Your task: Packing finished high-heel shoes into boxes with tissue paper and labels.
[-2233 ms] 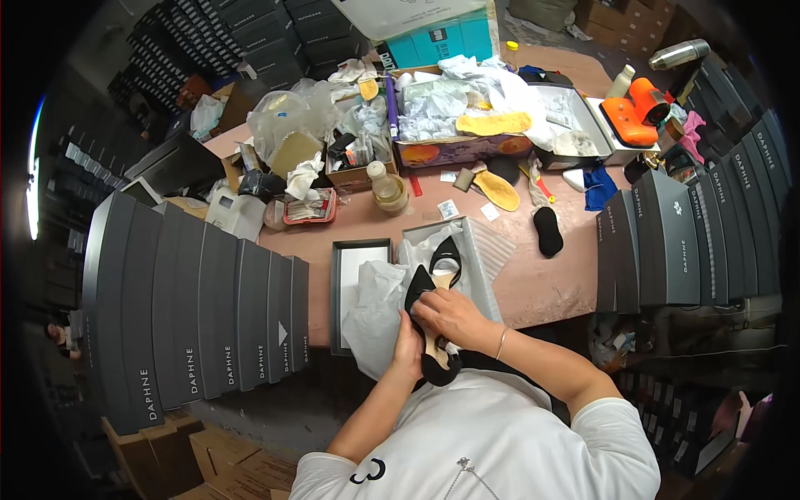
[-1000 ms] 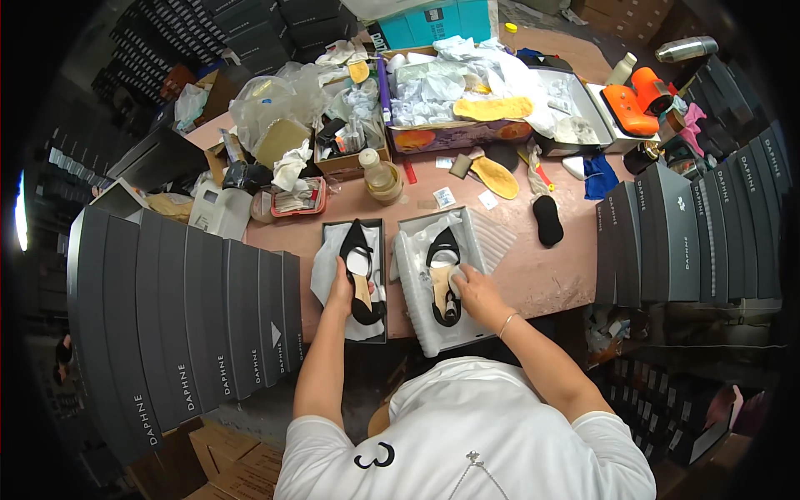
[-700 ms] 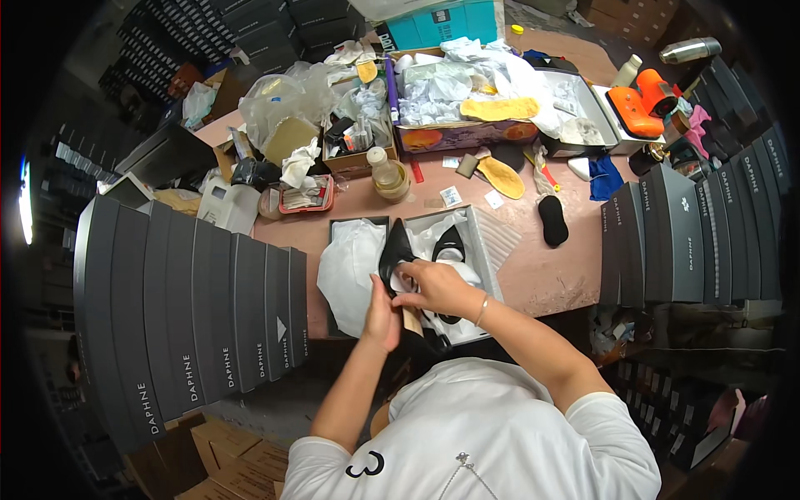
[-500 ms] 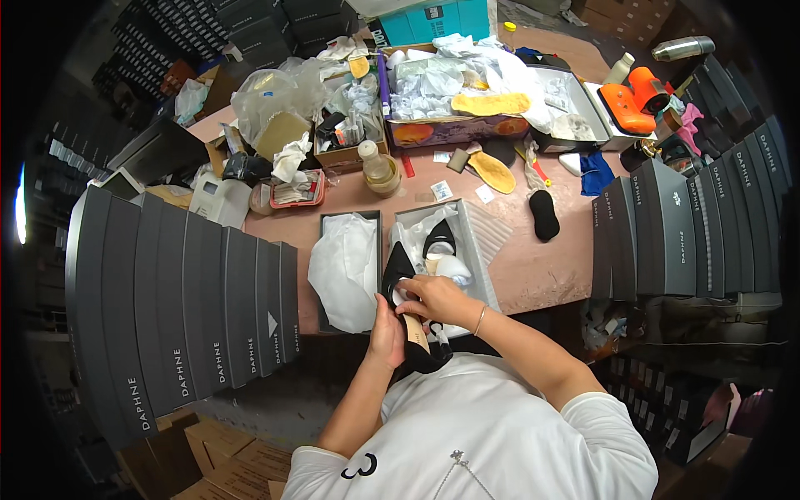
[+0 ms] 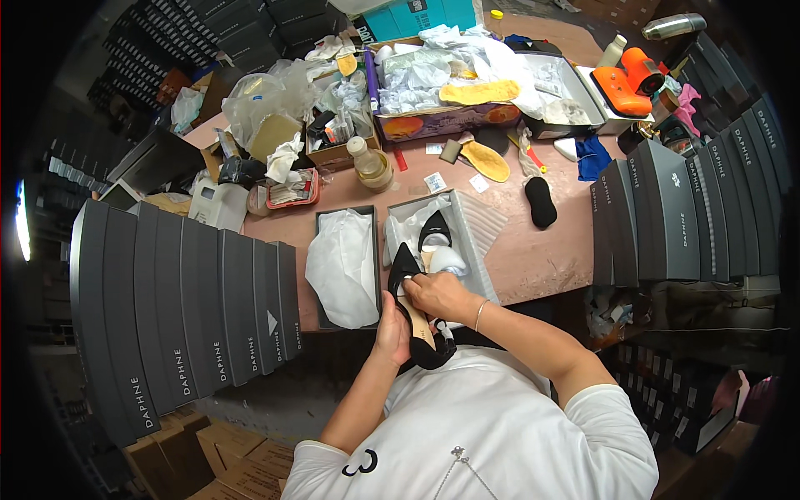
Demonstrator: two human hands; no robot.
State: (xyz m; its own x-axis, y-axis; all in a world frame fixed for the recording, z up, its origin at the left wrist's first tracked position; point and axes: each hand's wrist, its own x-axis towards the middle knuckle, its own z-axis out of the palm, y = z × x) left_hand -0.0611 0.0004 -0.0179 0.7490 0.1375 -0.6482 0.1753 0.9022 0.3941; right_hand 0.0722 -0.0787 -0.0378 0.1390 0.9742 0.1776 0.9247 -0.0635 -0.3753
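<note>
A black pointed-toe shoe point(image 5: 403, 258) with a beige insole is held close to my body, toe pointing away. My left hand point(image 5: 390, 333) is closed round its left side, below the toe. The fingers of my right hand point(image 5: 442, 296) are bent down into the shoe's opening. A small white bit shows by those fingertips; what they pinch is hidden. Just beyond, a second black shoe point(image 5: 435, 225) lies in an open shoe box point(image 5: 482, 267) with white tissue and a white rounded pad point(image 5: 447, 262).
Left of the box sits a dark tray point(image 5: 375, 229) with white tissue point(image 5: 342, 267). Stacked grey shoe boxes flank me at left point(image 5: 179, 308) and right point(image 5: 662, 217). Farther back are a glass bottle point(image 5: 372, 171), yellow insoles point(image 5: 485, 161), a black pad point(image 5: 541, 203) and a paper-filled carton point(image 5: 450, 125).
My right hand's fingers have gone deeper into the shoe's opening, and less white shows by them. The shoe has turned slightly, its heel end shifting right. The view has shifted a little.
</note>
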